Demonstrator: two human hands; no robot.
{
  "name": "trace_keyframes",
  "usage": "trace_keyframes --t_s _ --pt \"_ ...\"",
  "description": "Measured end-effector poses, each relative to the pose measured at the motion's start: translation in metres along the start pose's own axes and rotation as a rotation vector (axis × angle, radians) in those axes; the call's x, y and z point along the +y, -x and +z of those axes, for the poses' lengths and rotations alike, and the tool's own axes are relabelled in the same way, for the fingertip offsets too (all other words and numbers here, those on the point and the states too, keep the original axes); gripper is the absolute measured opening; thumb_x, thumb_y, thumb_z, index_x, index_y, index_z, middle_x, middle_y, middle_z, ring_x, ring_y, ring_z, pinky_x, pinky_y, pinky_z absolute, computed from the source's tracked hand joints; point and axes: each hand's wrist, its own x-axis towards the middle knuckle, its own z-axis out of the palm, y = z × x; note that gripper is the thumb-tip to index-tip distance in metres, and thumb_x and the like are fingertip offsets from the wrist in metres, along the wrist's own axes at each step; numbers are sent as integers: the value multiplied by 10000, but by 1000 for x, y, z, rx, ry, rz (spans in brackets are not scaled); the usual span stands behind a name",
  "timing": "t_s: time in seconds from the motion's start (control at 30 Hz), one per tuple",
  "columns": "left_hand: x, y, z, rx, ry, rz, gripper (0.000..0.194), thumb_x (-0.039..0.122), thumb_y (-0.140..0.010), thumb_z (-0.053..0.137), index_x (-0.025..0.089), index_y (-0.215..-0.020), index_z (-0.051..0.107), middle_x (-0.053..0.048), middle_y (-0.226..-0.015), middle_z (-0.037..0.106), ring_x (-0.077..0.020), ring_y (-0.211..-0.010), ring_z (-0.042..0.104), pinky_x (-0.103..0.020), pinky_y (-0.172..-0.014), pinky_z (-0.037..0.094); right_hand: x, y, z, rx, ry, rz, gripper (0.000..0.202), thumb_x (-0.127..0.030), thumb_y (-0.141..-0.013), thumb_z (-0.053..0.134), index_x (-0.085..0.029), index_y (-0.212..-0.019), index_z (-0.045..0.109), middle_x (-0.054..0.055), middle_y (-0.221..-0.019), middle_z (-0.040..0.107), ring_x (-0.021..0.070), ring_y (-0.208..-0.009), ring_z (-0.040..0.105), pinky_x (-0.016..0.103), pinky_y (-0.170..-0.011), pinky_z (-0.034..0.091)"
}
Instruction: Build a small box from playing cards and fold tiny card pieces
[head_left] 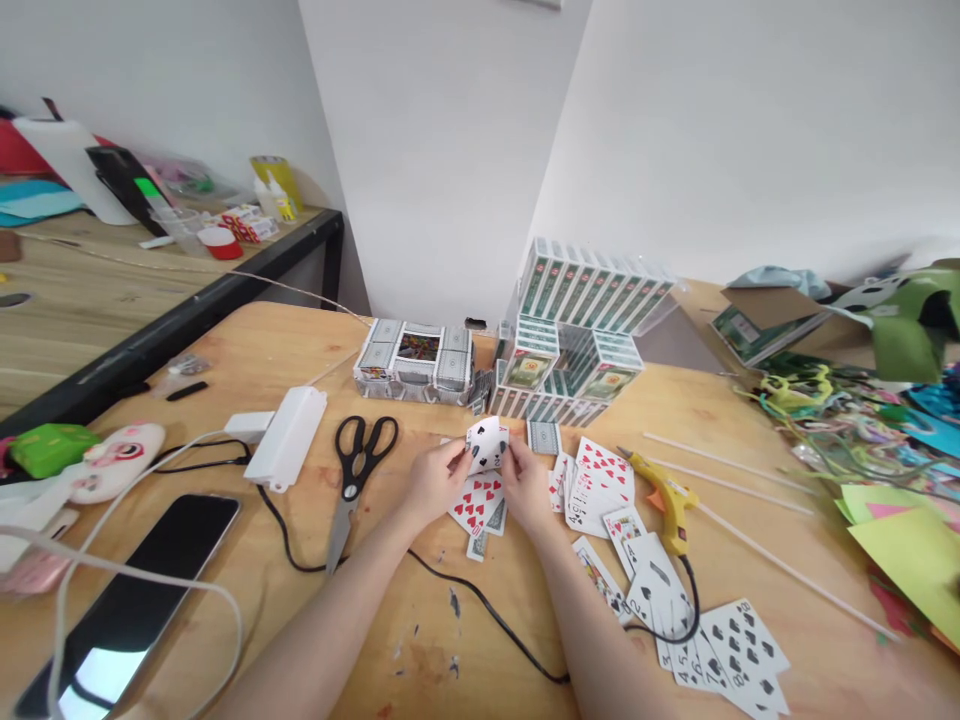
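Between my two hands is a white playing card with black spades, possibly more than one card, looking slightly bent. My left hand pinches its left edge; my right hand pinches the right edge. Below them on the table lie a card with red hearts and a few face-down cards partly hidden beneath it. Just beyond my right hand rests a card with a grey patterned back. To the right spread loose face-up cards, with a yellow glue gun beside them.
Black-handled scissors lie left of my hands, near a white power box and a phone. Behind stand a card-covered box and stacked card boxes. A black cable crosses the table; glue sticks lie right.
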Motion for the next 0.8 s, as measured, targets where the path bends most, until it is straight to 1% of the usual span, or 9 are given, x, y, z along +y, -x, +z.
trace_keyframes --t_s 0.1,0.2,0.33,0.4,0.47,0.53,0.63,0.73,0.8 --pt "2 2 1 24 -37 49 231 261 -831 412 179 -633 498 12 -569 519 -96 -521 453 -204 -518 309 5 2 2 52 62 -19 242 -340 -796 467 -222 -918 640 21 -648 594 171 -551 512 274 -565 374" --pt "6 4 1 41 -48 74 242 250 -838 398 181 -629 500 10 -560 516 -96 -509 440 -207 -517 309 8 4 6 72 120 -45 266 -329 -782 490 -234 -975 645 35 -642 590 191 -566 529 302 -604 398" --pt "11 5 2 69 -23 77 232 234 -829 406 183 -625 505 5 -552 511 -100 -508 427 -217 -522 312 8 8 12 81 211 -56 391 -318 -792 463 -202 -1143 592 104 -778 636 237 -670 568 365 -683 440" --pt "12 6 2 76 -3 59 237 231 -822 406 182 -607 492 9 -536 492 -100 -508 419 -219 -521 310 6 10 14 89 235 -39 429 -321 -795 457 -185 -1187 567 131 -849 647 253 -719 580 387 -713 451" --pt "12 5 1 78 35 20 248 238 -812 409 180 -575 455 17 -517 460 -98 -506 410 -218 -514 306 2 12 15 86 217 -6 442 -336 -797 467 -176 -1198 562 130 -859 655 254 -726 587 389 -717 458" --pt "11 3 -1 88 109 -36 262 257 -799 422 179 -549 405 28 -507 421 -95 -502 396 -214 -502 297 -2 12 15 56 104 38 410 -382 -806 472 -186 -1147 592 100 -820 665 246 -726 594 370 -705 466" --pt "9 -1 -3 88 290 -120 277 295 -779 452 179 -540 375 34 -516 400 -93 -504 385 -210 -485 294 -8 8 14 2 -302 182 382 -500 -812 451 -207 -956 650 57 -784 677 235 -750 610 332 -656 478" --pt "8 -3 -2 5 462 -174 287 325 -767 476 176 -540 386 39 -513 396 -88 -488 378 -208 -469 299 -15 2 12 -52 -747 404 405 -556 -797 442 -218 -886 645 53 -857 693 236 -815 628 329 -642 492" --pt "8 -2 -1 -54 509 -191 298 336 -759 495 172 -533 392 44 -498 391 -85 -474 374 -206 -463 301 -21 -1 10 -150 -905 499 365 -520 -782 483 -214 -896 645 58 -915 694 235 -869 629 337 -681 498"
